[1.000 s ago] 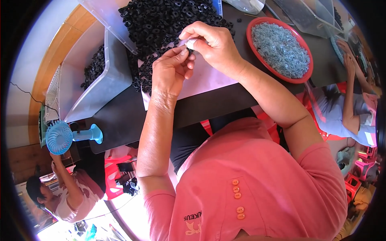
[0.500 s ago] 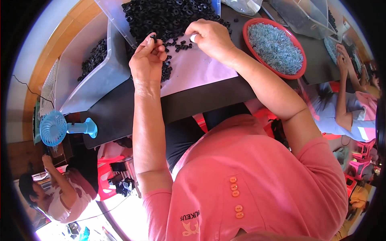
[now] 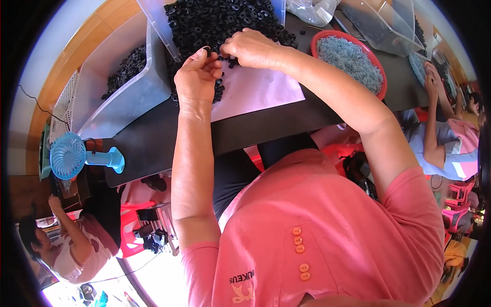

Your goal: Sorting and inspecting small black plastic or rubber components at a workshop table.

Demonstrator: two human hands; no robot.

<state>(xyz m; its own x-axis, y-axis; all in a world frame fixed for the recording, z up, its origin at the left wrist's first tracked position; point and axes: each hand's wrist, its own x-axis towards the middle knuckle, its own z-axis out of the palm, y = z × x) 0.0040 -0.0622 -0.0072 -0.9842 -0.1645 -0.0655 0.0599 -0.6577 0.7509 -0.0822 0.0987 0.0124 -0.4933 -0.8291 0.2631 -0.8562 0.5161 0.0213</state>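
Note:
My left hand (image 3: 197, 77) is closed, pinching a small black plastic part (image 3: 207, 50) between thumb and forefinger. Close to its right, my right hand (image 3: 250, 48) has its fingers bent and pressed together at the edge of the heap of black parts (image 3: 220, 23). Whatever its fingertips hold, if anything, is hidden. Under both hands lies a pale pink sheet (image 3: 261, 94), with loose black parts along its left and upper sides.
A red basin (image 3: 382, 84) of small clear bluish pieces stands right of my forearm. Left is a translucent bin (image 3: 123, 110) holding black parts; a blue fan (image 3: 69, 156) sits near the table's (image 3: 245, 130) left end. Co-workers sit at both sides.
My right hand has moved left and slightly down, closer to my left hand. The left hand still pinches the black part; the whole view has shifted a little.

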